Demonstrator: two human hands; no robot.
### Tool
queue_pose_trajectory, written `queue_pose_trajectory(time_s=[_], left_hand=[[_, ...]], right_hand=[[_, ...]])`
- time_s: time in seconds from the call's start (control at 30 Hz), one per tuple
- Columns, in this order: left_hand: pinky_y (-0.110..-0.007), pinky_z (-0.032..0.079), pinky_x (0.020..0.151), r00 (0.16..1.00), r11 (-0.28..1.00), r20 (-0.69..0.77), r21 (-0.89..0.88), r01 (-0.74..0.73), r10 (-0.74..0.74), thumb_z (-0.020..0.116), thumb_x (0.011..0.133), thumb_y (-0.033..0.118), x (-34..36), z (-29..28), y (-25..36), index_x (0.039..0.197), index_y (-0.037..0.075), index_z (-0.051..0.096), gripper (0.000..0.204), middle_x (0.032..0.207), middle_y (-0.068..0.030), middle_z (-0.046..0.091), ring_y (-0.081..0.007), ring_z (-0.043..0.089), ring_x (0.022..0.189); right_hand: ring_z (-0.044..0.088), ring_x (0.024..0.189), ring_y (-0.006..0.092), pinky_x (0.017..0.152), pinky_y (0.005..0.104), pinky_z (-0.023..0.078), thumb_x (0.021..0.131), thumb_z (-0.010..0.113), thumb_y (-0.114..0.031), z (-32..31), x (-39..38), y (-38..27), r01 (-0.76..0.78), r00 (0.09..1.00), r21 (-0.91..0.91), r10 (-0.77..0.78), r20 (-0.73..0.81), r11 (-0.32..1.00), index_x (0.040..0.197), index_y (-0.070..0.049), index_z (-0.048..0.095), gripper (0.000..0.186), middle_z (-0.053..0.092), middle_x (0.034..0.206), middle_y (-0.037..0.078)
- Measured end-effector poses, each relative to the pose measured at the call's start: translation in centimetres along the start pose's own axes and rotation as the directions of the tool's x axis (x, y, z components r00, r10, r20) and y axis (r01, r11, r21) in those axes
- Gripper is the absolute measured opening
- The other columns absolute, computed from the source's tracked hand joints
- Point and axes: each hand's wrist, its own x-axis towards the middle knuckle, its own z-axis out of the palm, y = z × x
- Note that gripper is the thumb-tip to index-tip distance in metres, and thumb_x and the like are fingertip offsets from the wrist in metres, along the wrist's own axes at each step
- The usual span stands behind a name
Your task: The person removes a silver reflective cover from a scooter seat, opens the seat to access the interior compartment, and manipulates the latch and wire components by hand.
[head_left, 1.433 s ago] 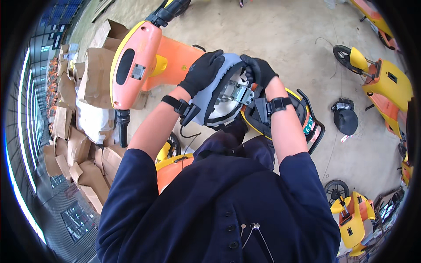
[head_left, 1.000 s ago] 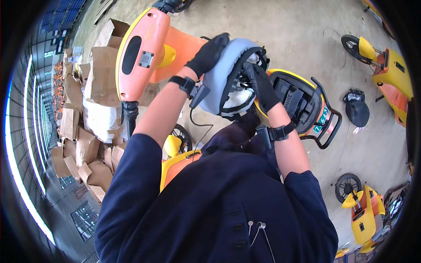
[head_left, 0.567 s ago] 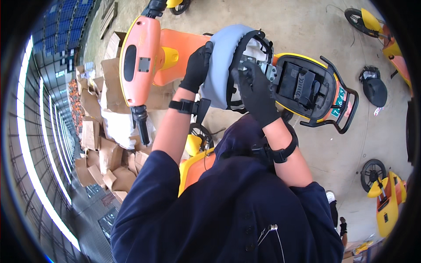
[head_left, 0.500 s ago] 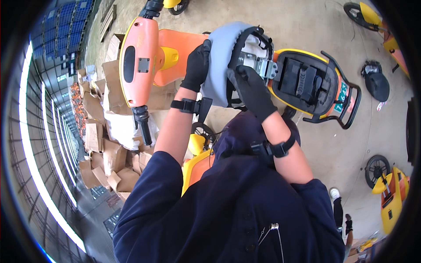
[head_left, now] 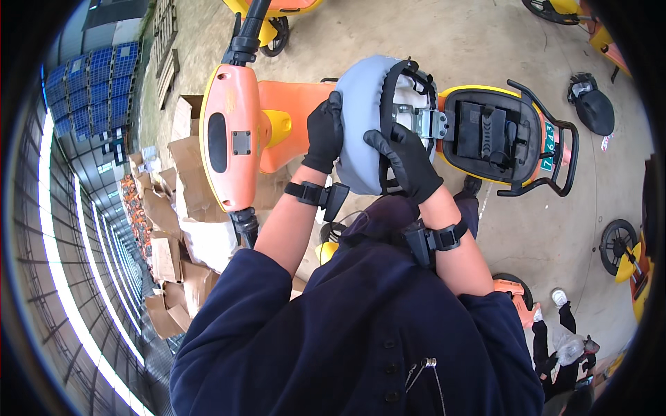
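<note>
A scooter seat stands tipped up on its hinge, wrapped in a grey padded seat cover (head_left: 361, 121). The cover's black gathered edge folds round to the seat's pale underside. My left hand (head_left: 325, 135), in a black glove, presses against the cover's outer face with its fingers closed together on the fabric. On the underside, my right hand (head_left: 409, 163), also gloved, grips the cover's black edge near its lower part; its fingertips are partly hidden. A metal hinge bracket (head_left: 435, 125) joins the seat to the scooter beside the dark storage compartment (head_left: 479, 132).
The scooter's orange front panel and handlebar (head_left: 232, 139) are to the left, its black rear rack (head_left: 570, 159) to the right. Flattened cardboard boxes (head_left: 187, 159) pile up at left. A black seat (head_left: 595, 125) lies on the floor. Another person (head_left: 565, 347) is at lower right.
The view has shifted, so the scooter sits lower and further right. My right hand's thumb and fingers have moved slightly along the cover's edge. More of the other person shows at lower right.
</note>
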Motion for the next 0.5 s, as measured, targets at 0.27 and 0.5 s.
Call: queue_pose_trajectory(time_s=[0.27, 0.5], left_hand=[[-0.033, 0.042, 0.057, 0.99, 0.937, 0.044, -0.322, 0.138, -0.131, 0.035, 0.094, 0.035, 1.2, 0.8, -3.8, 0.074, 0.0, 0.059, 0.046, 0.061, -0.0101, 0.057, -0.0225, 0.053, 0.057], [-0.034, 0.042, 0.083, 0.991, 0.96, 0.122, -0.278, -0.024, 0.06, 0.039, 0.093, 0.031, 1.9, 0.0, -3.5, 0.103, -0.002, 0.055, 0.039, 0.094, -0.0174, 0.06, -0.03, 0.057, 0.091]], right_hand=[[0.039, 0.048, 0.0033, 0.044, 0.0211, 0.03, 0.078, 0.067, -0.028, 0.9, -0.1, 1.3, -0.016, 0.999, 0.08, 0.02, -0.05, 0.997, 0.067, -0.006, 0.057, 0.026, 0.048, 0.054, -0.004], [0.042, 0.047, 0.0194, 0.048, 0.0347, 0.035, 0.079, 0.063, -0.026, 1.2, -0.2, 1.5, 0.222, 0.939, -0.449, -0.314, -0.142, 0.866, 0.067, 0.0, 0.048, 0.032, 0.048, 0.055, 0.013]])
